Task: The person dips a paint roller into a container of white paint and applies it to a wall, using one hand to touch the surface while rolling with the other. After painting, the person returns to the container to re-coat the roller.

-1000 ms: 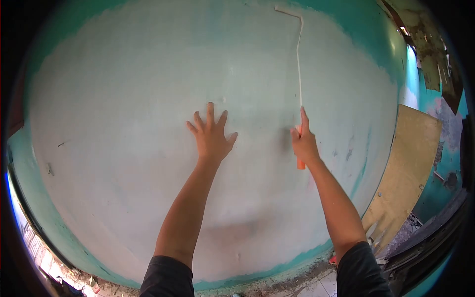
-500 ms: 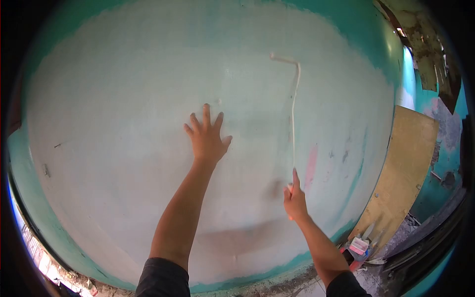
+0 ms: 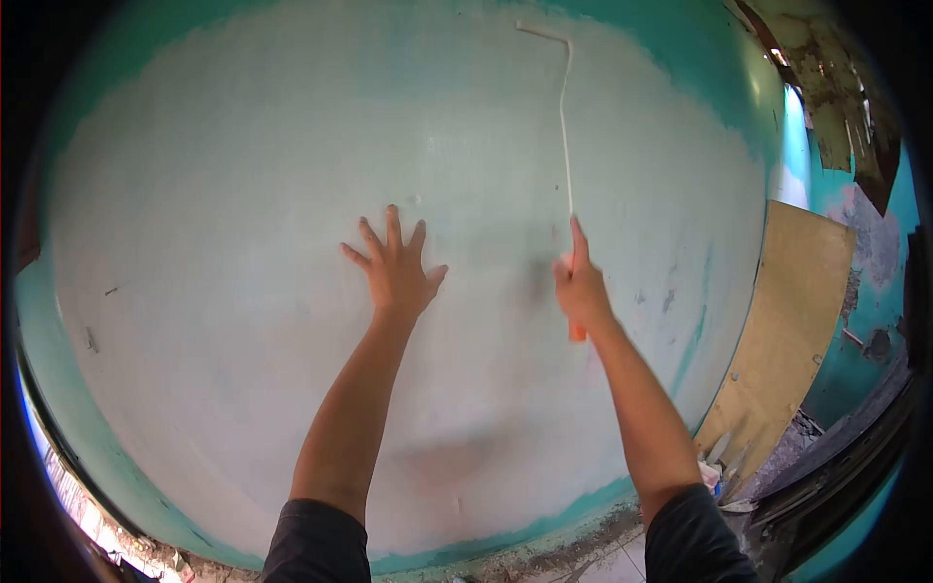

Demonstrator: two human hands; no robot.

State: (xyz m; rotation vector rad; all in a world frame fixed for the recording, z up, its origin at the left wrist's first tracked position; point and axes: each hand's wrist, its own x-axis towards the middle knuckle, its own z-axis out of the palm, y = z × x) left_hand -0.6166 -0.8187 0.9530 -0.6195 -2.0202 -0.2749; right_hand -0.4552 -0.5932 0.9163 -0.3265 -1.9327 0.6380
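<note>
A large wall (image 3: 292,146) fills the view, whitish in the middle with green paint round its edges. My left hand (image 3: 397,277) lies against it with fingers spread, holding nothing. My right hand (image 3: 581,291) is wrapped round the orange handle (image 3: 577,331) of a paint roller, its index finger stretched up along the shaft. The roller's thin white rod (image 3: 566,126) rises from that hand and bends left near the top of the wall, where the narrow roller head (image 3: 536,31) sits.
On the right a tan board (image 3: 782,301) leans near the wall's edge. Tools and a small container (image 3: 711,476) stand low at its foot. Dark long pieces (image 3: 826,496) lie at the lower right. A nail (image 3: 112,291) sticks out at the left.
My right hand and the roller have moved up the wall, bringing the roller head near the top green edge. My left hand has shifted slightly left in view, still spread.
</note>
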